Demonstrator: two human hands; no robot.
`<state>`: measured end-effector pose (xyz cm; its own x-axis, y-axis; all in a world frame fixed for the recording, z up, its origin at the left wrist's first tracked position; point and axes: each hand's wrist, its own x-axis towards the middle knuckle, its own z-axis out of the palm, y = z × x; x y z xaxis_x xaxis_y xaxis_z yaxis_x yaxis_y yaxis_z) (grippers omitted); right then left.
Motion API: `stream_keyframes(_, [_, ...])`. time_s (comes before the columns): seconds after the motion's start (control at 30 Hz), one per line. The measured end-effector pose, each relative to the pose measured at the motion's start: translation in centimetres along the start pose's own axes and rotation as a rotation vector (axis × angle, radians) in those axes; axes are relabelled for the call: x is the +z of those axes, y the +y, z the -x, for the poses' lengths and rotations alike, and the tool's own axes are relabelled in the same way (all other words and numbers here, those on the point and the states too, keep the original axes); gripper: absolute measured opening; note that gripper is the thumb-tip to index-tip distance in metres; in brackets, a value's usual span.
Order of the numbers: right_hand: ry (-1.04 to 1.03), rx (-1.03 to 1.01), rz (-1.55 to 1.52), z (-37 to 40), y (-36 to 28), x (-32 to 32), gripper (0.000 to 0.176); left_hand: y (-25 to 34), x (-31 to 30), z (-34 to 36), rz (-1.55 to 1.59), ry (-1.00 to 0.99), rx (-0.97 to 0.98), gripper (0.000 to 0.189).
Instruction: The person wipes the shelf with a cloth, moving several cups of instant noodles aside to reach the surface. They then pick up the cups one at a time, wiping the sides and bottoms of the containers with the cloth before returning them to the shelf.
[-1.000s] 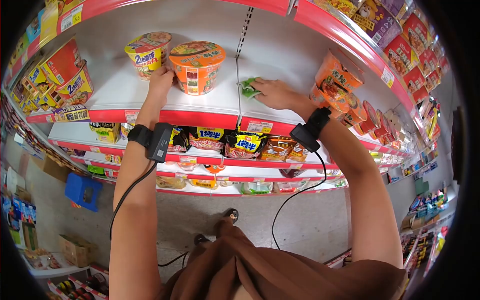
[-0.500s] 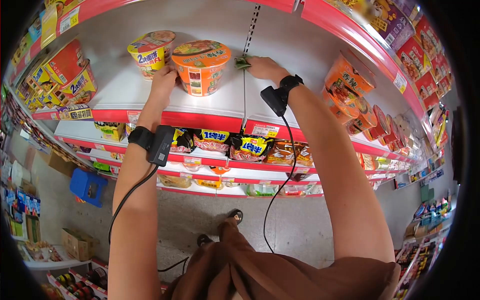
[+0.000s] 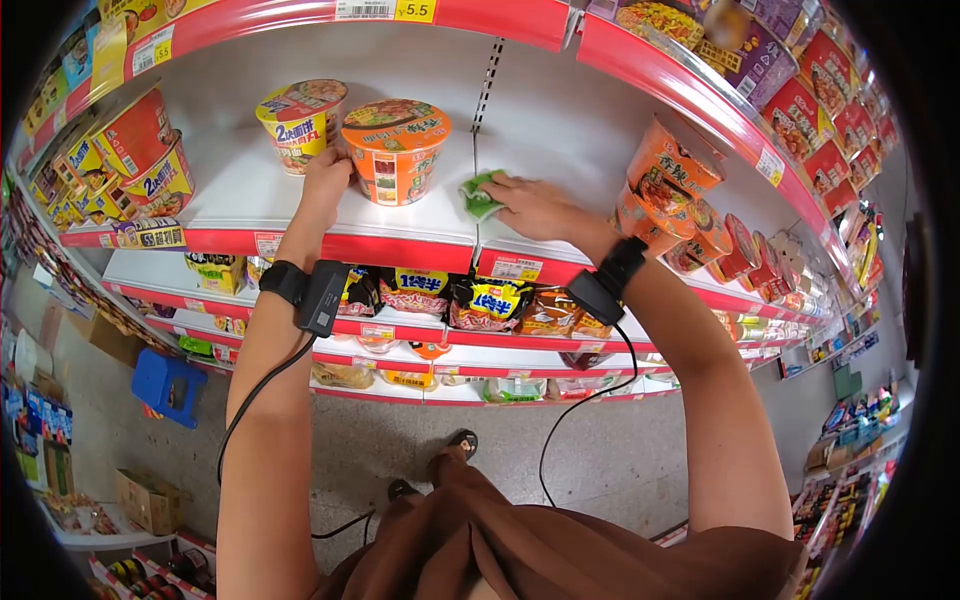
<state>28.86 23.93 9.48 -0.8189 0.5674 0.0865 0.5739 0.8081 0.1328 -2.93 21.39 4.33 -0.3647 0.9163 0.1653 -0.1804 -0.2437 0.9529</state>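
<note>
On the white shelf stand a yellow instant noodle cup (image 3: 295, 130) and, beside it on the right, a larger orange instant noodle bowl (image 3: 393, 158). My left hand (image 3: 326, 185) is in front of the yellow cup and against the left side of the orange bowl. Its fingers are curled and partly hidden, so what they grip cannot be made out. My right hand (image 3: 540, 208) presses a green cloth (image 3: 481, 197) onto the shelf surface, right of the orange bowl, near a seam between shelf panels.
Stacked orange noodle bowls (image 3: 672, 175) stand at the right, and yellow and red noodle cups (image 3: 145, 160) at the left. Lower shelves hold bagged noodles (image 3: 490, 302). A blue stool (image 3: 168, 385) and a cardboard box (image 3: 148, 500) are on the floor. Cables (image 3: 590, 400) hang from both wrist devices.
My right hand has drawn the green cloth from near the back of the shelf toward the front, and the cloth is now more spread. My left hand stays beside the cups.
</note>
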Motion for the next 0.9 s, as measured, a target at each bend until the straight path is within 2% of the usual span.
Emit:
stream_keyframes(0.13, [0.004,0.063,-0.032,-4.7,2.3,1.3,0.044,0.2,-0.7,-0.4,-0.068,-0.086,-0.021,0.024])
stream_keyframes(0.2, [0.019,0.076,-0.032,-7.5,4.0,2.3,0.042,1.7,-0.7,0.2,-0.08,-0.184,-0.072,0.039])
stream_keyframes(0.23, [0.023,0.093,-0.03,-8.8,4.6,2.7,0.041,2.6,-0.2,0.9,-0.092,-0.179,-0.068,0.039])
stream_keyframes(0.3, [0.013,0.12,-0.067,-10.8,5.3,2.9,0.04,4.0,0.8,2.2,-0.263,-0.156,0.135,0.061])
stream_keyframes(0.33, [0.011,0.175,-0.088,-11.4,5.3,2.8,0.04,4.7,0.8,2.6,-0.262,-0.249,0.116,0.086])
stream_keyframes(0.37, [0.008,0.229,-0.11,-11.9,5.3,2.7,0.04,4.7,0.8,3.0,-0.271,-0.246,0.117,0.086])
stream_keyframes(0.43, [0.009,0.242,-0.112,-12.9,5.5,3.1,0.041,4.8,1.4,4.1,-0.33,-0.353,0.318,0.11])
stream_keyframes(0.47, [0.036,0.227,-0.121,-13.1,5.7,3.3,0.041,4.6,2.1,4.6,-0.337,-0.351,0.313,0.11])
stream_keyframes(0.53, [0.052,0.219,-0.132,-12.7,5.7,4.0,0.041,5.1,4.5,6.3,-0.144,-0.266,0.238,0.128])
stream_keyframes(0.57, [0.065,0.199,-0.128,-12.4,5.6,4.1,0.041,4.5,4.9,6.0,-0.141,-0.269,0.235,0.128])
stream_keyframes(0.63, [0.084,0.175,-0.118,-11.8,5.3,4.0,0.041,3.7,5.4,5.2,-0.268,-0.092,0.383,0.132])
stream_keyframes(0.7, [0.148,0.039,-0.117,-10.4,4.3,4.4,0.042,3.5,5.2,5.0,-0.244,-0.066,0.419,0.131])
stream_keyframes(0.77, [0.079,0.044,-0.122,-8.5,2.8,3.7,0.043,4.0,5.0,5.6,-0.215,-0.045,0.45,0.129])
stream_keyframes(0.83, [0.065,-0.055,-0.107,-5.8,0.5,1.6,0.044,6.0,4.0,7.0,-0.181,-0.048,0.465,0.124])
stream_keyframes(0.87, [-0.002,-0.061,-0.124,-4.6,-0.5,0.5,0.046,6.8,3.2,7.6,-0.228,0.016,0.496,0.112])
stream_keyframes(0.9, [-0.001,-0.062,-0.124,-3.6,-1.5,-0.1,0.046,7.8,2.3,8.4,-0.229,0.017,0.497,0.112])
